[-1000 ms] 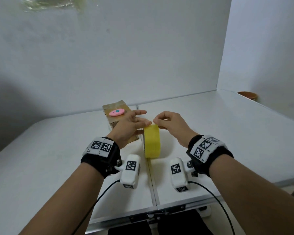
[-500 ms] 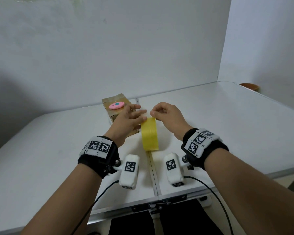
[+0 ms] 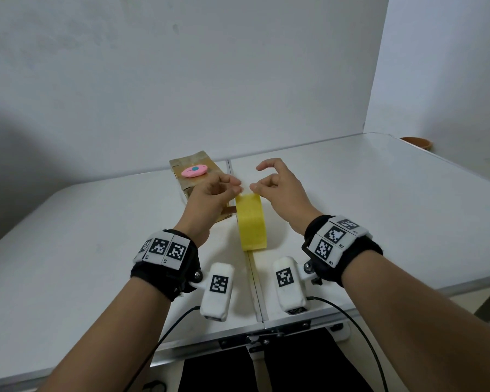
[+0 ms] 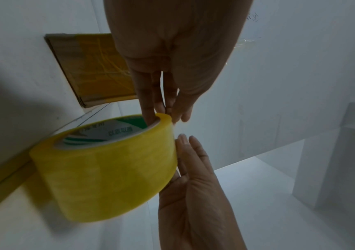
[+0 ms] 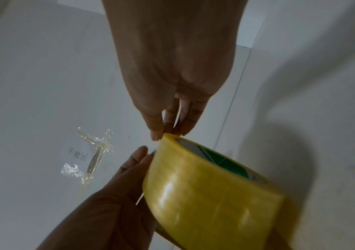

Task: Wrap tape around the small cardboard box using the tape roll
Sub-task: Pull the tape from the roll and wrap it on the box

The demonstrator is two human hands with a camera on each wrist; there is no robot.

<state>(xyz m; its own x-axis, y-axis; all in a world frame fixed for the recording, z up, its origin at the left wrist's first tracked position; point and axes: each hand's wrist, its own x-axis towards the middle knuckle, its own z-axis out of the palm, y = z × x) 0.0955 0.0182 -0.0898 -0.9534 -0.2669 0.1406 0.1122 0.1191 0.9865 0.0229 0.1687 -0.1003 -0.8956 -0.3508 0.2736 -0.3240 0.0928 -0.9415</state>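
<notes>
One tape roll (image 3: pixel 251 222), one cardboard box (image 3: pixel 194 176), one bowl (image 3: pixel 416 142).

cardboard box (image 3: pixel 193 171): near side hidden behind the left hand (image 3: pixel 210 198) in the head view
tape roll (image 5: pixel 213 191): lower part cut off by the right wrist picture's edge
core print (image 4: pixel 116 132): too small to read
brown bowl (image 3: pixel 416 142): mostly hidden behind the table (image 3: pixel 379 199) edge

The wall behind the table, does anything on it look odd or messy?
Yes. A small paper note with handwriting is stuck to the wall with crumpled, wrinkled clear tape that runs askew and bunches at both ends. Nothing else on the wall stands out.
</notes>
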